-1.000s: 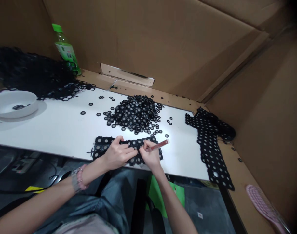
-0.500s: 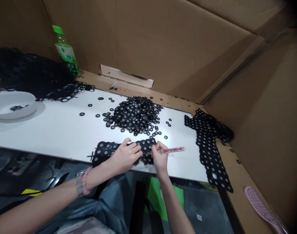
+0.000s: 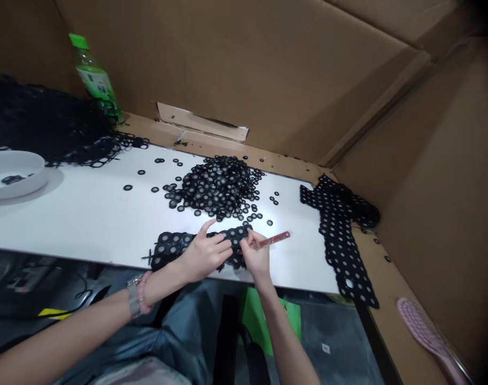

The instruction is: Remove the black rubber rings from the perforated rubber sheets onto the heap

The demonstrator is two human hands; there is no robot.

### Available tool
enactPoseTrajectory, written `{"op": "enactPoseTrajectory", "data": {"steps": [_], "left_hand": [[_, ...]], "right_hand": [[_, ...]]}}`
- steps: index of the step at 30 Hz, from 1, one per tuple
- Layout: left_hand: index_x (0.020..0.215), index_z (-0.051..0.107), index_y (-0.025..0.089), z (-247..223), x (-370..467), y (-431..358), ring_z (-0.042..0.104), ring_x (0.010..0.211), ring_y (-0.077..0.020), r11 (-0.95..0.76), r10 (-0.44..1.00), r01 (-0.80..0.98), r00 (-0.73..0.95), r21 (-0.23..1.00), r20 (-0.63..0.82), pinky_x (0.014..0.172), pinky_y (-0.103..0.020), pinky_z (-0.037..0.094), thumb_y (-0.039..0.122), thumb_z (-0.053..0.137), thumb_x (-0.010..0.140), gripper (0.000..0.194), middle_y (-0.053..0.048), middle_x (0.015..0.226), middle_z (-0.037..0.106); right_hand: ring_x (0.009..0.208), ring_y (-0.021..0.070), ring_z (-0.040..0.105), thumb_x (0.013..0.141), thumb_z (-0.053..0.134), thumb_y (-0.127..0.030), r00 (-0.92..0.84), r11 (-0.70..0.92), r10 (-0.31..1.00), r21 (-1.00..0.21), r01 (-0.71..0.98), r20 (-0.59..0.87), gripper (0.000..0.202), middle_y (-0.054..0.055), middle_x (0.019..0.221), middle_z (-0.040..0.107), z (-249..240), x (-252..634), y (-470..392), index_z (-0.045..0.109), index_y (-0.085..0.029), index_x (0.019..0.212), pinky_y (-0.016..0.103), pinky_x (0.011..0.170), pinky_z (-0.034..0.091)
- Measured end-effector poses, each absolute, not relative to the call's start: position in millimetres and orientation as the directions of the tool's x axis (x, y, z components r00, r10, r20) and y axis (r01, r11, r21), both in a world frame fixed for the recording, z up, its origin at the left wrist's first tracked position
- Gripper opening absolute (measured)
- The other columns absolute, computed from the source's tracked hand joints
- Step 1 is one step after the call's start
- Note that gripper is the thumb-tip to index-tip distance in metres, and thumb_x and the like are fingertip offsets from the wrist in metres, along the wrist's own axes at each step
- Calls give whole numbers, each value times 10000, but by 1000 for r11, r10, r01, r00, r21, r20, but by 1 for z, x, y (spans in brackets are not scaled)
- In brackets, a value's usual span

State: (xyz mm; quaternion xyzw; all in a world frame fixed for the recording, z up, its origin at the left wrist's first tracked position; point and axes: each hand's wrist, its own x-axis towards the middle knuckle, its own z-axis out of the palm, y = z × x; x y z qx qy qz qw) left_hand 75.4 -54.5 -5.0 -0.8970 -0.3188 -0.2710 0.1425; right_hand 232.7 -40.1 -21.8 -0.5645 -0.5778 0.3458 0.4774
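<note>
My left hand (image 3: 206, 254) lies over a black strip (image 3: 170, 245) dotted with pale discs at the front edge of the white board. Its thumb and index finger are apart, and the other fingers bend onto the strip. My right hand (image 3: 256, 258) pinches a thin red and clear tool (image 3: 275, 239) at the strip's right part. The tool slants up to the right, its tip hidden by my fingers. Just beyond the strip rises a heap of small black rings with pale centres (image 3: 219, 184), with loose ones scattered around it.
A white bowl (image 3: 37, 181) and black stringy material (image 3: 47, 125) are at the left, near a green bottle (image 3: 97, 80). Dotted black strips (image 3: 342, 240) lie at the right. A pink hairbrush (image 3: 420, 326) is front right. Cardboard walls (image 3: 247, 64) stand behind.
The right hand has shifted slightly left, and the tool now tilts up more steeply. The left index finger reaches farther out. The whole view has shifted a little.
</note>
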Motion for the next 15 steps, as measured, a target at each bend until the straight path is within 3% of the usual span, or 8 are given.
{"op": "enactPoseTrajectory", "data": {"steps": [15], "left_hand": [[680,594,189,-3,75,-54,443,544,-89,-738,468,667,615,-103,635,1073,-472,95,78,331,858,337,54,546,525]], "right_hand": [[441,87,271,600,442,-122,38,177,977,-901,395,209,249,-79,440,257,-22,227,-44,245,-217,483,222,436,217]]}}
